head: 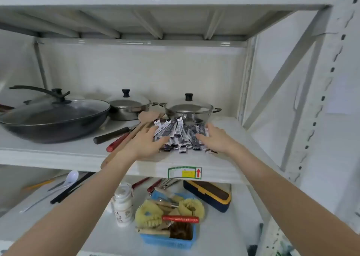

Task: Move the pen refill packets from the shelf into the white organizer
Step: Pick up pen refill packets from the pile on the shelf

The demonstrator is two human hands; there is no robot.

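Observation:
A loose pile of long black-and-white pen refill packets (181,134) lies near the front of the white metal shelf (58,154), in front of a steel pot. My left hand (145,143) rests on the pile's left side, fingers spread over the packets. My right hand (215,139) presses against the pile's right side, fingers extended. Both hands bracket the pile; neither has lifted anything. The white organizer is not in view.
Behind the pile stand two lidded steel pots (190,107) (127,106) and a large dark wok (52,119) with a glass lid. Wooden spatulas and knives (124,135) lie left of the packets. The lower shelf holds a blue basket (171,242) of brushes, a white bottle (122,205) and a dark case (208,194).

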